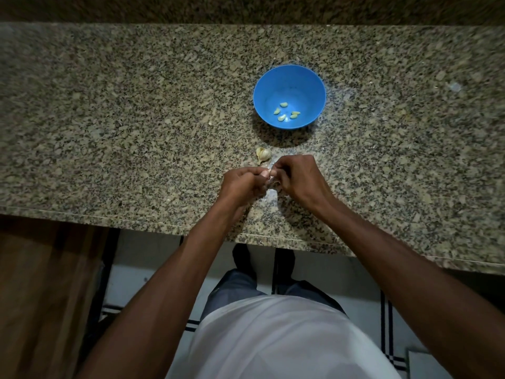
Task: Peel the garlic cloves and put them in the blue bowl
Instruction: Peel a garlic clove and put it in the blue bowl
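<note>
Left hand (241, 181) and right hand (293, 177) meet fingertip to fingertip low over the granite counter (109, 132), both curled and pinching one garlic clove (269, 175) between them. Clove mostly hidden; long axis cannot be told. Just beyond the fingers lies the remaining garlic cluster (263, 154), unpeeled, on the counter. Farther out and slightly right stands the blue bowl (262, 88) with several peeled cloves (285, 112) inside. Judgement: the bowl lies straight ahead, right hand nearer for the drop.
</note>
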`<state>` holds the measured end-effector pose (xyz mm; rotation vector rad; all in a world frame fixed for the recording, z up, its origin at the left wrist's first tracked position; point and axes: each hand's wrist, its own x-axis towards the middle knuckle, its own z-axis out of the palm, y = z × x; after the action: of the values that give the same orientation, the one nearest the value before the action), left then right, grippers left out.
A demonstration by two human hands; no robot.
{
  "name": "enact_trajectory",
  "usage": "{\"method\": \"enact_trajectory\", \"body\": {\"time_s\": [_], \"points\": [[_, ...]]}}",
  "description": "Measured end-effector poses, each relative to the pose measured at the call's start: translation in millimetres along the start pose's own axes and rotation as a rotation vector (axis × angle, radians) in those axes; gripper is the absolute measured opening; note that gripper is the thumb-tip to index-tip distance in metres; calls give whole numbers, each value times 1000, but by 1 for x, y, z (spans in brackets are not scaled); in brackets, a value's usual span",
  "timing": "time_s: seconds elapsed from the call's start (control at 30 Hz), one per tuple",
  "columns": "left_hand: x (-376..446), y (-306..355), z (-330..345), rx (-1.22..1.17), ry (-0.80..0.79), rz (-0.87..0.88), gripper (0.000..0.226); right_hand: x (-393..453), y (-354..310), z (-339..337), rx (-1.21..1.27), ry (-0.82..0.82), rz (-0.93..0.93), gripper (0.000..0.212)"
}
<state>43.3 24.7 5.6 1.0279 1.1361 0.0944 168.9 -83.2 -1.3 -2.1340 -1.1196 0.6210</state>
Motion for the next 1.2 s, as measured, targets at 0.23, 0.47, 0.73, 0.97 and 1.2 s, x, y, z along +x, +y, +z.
{"method": "enact_trajectory", "body": {"time_s": [0.23,0.47,0.73,0.97,1.2], "points": [[1,4,2,-113,-46,-91,15,-7,6,13,-228,72,-156,10],[5,-14,-4,-7,-45,186,19,-4,3,14,125,121,58,19],[2,-18,-4,232,76,387,9,0,4,3,533,-216,402,20],[7,-17,-7,233,82,396,10,0,3,0,900,-327,596,16],[5,-22,-8,17,33,267,19,-6,5,3,971,-352,551,13]]}}
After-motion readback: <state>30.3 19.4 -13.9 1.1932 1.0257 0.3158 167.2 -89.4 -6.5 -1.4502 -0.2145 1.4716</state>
